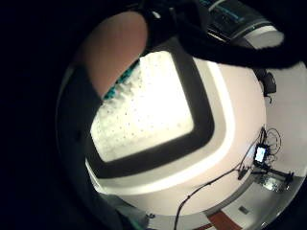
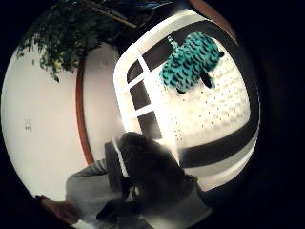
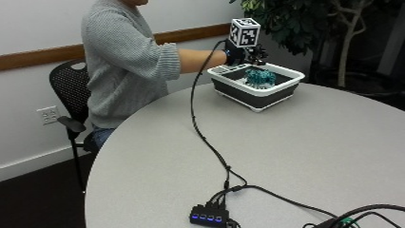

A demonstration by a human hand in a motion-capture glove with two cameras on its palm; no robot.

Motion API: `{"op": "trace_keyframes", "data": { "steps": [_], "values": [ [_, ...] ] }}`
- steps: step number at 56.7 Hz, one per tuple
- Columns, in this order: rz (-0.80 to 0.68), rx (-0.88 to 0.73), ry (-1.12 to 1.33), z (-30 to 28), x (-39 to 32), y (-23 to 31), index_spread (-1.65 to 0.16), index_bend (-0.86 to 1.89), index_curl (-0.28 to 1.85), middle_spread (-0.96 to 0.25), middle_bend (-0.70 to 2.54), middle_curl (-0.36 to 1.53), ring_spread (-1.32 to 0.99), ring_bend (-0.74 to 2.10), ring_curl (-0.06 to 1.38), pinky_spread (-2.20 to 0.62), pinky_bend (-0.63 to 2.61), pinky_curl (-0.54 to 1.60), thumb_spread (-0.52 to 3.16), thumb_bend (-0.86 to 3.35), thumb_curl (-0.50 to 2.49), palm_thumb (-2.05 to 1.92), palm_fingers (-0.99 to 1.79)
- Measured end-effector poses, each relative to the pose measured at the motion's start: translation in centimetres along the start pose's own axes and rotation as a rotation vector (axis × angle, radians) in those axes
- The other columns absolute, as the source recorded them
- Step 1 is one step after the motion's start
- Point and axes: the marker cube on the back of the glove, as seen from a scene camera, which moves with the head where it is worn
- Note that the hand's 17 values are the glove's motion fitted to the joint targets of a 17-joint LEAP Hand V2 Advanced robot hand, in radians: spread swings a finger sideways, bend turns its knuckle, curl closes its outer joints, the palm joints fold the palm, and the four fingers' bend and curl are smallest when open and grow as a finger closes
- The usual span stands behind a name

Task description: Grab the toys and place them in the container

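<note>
A teal toy with black stripes [image 3: 258,77] lies inside the white and dark grey container [image 3: 253,93] at the far side of the round table. In the thumb side view the toy [image 2: 190,59] rests on the container's perforated white floor, near the dark wall [image 2: 219,145]. My gloved right hand [image 3: 239,55] hovers just above the container's near rim, apart from the toy and holding nothing. The little finger side view looks down into the container [image 1: 204,110]. There a bare finger [image 1: 117,48] stretches across the edge and covers all but a sliver of the toy [image 1: 120,87].
A black cable runs from the hand across the grey table [image 3: 316,152] to a small hub with blue lights [image 3: 208,217] at the front edge. A leafy plant [image 3: 303,19] stands behind the container. The person sits on a black chair [image 3: 66,85].
</note>
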Motion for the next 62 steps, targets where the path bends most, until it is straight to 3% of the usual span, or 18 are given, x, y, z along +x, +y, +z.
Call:
{"op": "trace_keyframes", "data": {
  "steps": [5,9,13,18,26,39,48,62],
  "values": [
    [0.042,0.033,0.027,-1.9,2.8,4.9,-0.38,0.15,0.52,-0.17,0.12,0.37,-0.09,0.15,0.28,0.08,0.76,0.36,1.10,-0.11,0.29,-0.16,-0.21],
    [0.203,0.067,0.142,-4.1,7.9,10.6,-0.38,0.16,0.50,-0.16,0.12,0.35,-0.09,0.15,0.27,0.09,0.76,0.36,1.11,-0.11,0.25,-0.16,-0.20],
    [0.207,0.130,0.016,-6.2,11.2,16.8,-0.38,0.16,0.48,-0.16,0.12,0.33,-0.09,0.15,0.26,0.09,0.75,0.35,1.13,-0.11,0.22,-0.16,-0.18],
    [0.273,0.161,0.145,-7.8,16.9,24.1,-0.38,0.17,0.47,-0.16,0.14,0.32,-0.09,0.15,0.25,0.09,0.73,0.35,1.16,-0.10,0.19,-0.15,-0.15],
    [0.465,0.187,0.083,-7.6,18.9,30.7,-0.39,0.19,0.46,-0.16,0.15,0.30,-0.09,0.15,0.24,0.09,0.71,0.34,1.21,-0.08,0.15,-0.13,-0.11],
    [0.346,0.223,0.021,-0.9,11.0,40.1,-0.39,0.18,0.44,-0.16,0.15,0.29,-0.09,0.16,0.22,0.09,0.71,0.34,1.24,-0.08,0.12,-0.13,-0.11],
    [0.365,0.220,-0.024,4.6,5.4,46.4,-0.38,0.19,0.43,-0.16,0.15,0.28,-0.09,0.16,0.21,0.09,0.70,0.34,1.24,-0.08,0.10,-0.13,-0.11],
    [0.394,0.167,-0.015,7.7,3.9,49.1,-0.39,0.19,0.43,-0.16,0.16,0.28,-0.09,0.16,0.20,0.08,0.68,0.34,1.23,-0.08,0.09,-0.13,-0.09]
  ]
}}
